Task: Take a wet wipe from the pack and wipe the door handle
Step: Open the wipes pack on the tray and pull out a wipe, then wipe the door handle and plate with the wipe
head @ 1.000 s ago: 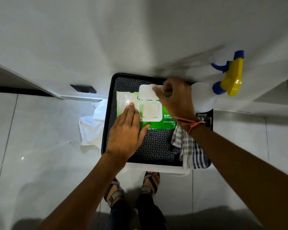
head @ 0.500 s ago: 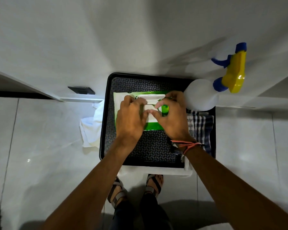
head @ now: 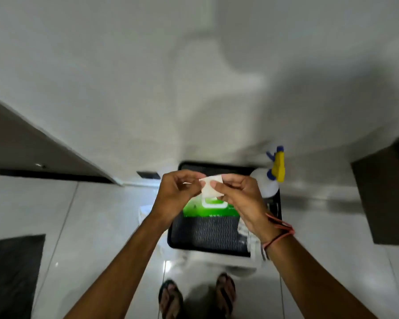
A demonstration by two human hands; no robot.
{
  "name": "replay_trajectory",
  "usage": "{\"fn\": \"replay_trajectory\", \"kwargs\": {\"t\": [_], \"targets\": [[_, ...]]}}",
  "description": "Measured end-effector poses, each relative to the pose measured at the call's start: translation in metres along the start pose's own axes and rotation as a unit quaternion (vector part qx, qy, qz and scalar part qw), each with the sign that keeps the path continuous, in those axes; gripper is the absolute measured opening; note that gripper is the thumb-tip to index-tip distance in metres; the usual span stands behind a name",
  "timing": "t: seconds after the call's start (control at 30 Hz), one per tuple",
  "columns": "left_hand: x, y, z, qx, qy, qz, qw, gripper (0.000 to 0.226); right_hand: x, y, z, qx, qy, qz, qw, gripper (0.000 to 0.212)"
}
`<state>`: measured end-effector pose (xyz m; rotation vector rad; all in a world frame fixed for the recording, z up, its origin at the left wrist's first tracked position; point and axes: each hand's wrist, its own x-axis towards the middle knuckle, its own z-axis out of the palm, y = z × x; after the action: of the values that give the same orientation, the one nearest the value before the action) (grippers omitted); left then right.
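Observation:
A folded white wet wipe [head: 211,187] is held up in the air between both hands. My left hand [head: 177,195] pinches its left edge and my right hand [head: 242,199] pinches its right side. Below them the green wipe pack [head: 194,209] with a white lid lies on a black tray [head: 207,236]. The hands cover much of the pack. No door handle is in view.
A white spray bottle [head: 265,184] with a yellow and blue trigger stands at the tray's right back corner. A checked cloth [head: 253,245] hangs over the tray's right side and a white cloth [head: 145,211] lies to its left. A dark mat [head: 12,270] covers the floor at left. A white wall rises behind.
Both hands have lifted off the pack, with a wet wipe now held between them. The camera has tilted up and back, so the tray looks smaller and lower.

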<state>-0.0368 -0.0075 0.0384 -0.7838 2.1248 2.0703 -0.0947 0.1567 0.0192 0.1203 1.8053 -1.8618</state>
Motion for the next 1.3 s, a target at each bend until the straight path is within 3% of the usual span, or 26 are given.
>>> {"fn": "replay_trajectory", "kwargs": {"t": [0.13, 0.23, 0.33, 0.57, 0.77, 0.93, 0.97, 1.03, 1.13, 1.2, 1.3], "targets": [[-0.044, 0.124, -0.067, -0.04, 0.005, 0.078, 0.996, 0.01, -0.033, -0.129, 0.054, 0.057, -0.101, -0.044, 0.992, 0.017], [-0.081, 0.199, -0.115, -0.052, 0.041, 0.131, 0.989, 0.01, -0.057, -0.206, 0.102, 0.082, -0.171, -0.077, 0.979, 0.002], [-0.125, 0.264, -0.176, -0.064, 0.081, 0.187, 0.977, 0.01, -0.089, -0.272, 0.164, 0.092, -0.213, -0.099, 0.968, 0.017], [-0.176, 0.341, -0.317, -0.056, 0.121, 0.279, 0.951, 0.01, -0.129, -0.356, 0.309, 0.063, -0.285, -0.143, 0.946, 0.031], [-0.173, 0.348, -0.449, -0.001, 0.166, 0.312, 0.936, 0.003, -0.123, -0.359, 0.441, 0.062, -0.243, -0.171, 0.953, 0.014], [-0.159, 0.367, -0.56, 0.147, 0.325, 0.362, 0.861, 0.006, -0.105, -0.344, 0.528, -0.038, -0.06, -0.308, 0.949, 0.02], [-0.155, 0.375, -0.583, 0.184, 0.34, 0.38, 0.84, 0.001, -0.099, -0.341, 0.547, -0.044, -0.015, -0.342, 0.939, 0.025], [-0.141, 0.395, -0.617, 0.279, 0.362, 0.418, 0.785, 0.02, -0.09, -0.34, 0.575, -0.073, 0.082, -0.424, 0.899, 0.028], [-0.12, 0.434, -0.641, 0.383, 0.385, 0.455, 0.706, 0.038, -0.066, -0.343, 0.598, -0.219, 0.172, -0.584, 0.763, 0.027], [-0.103, 0.46, -0.65, 0.423, 0.397, 0.471, 0.665, 0.044, -0.047, -0.342, 0.61, -0.318, 0.184, -0.645, 0.67, 0.031], [-0.081, 0.487, -0.657, 0.443, 0.423, 0.494, 0.617, 0.046, -0.018, -0.333, 0.614, -0.413, 0.161, -0.658, 0.609, 0.04]]}}
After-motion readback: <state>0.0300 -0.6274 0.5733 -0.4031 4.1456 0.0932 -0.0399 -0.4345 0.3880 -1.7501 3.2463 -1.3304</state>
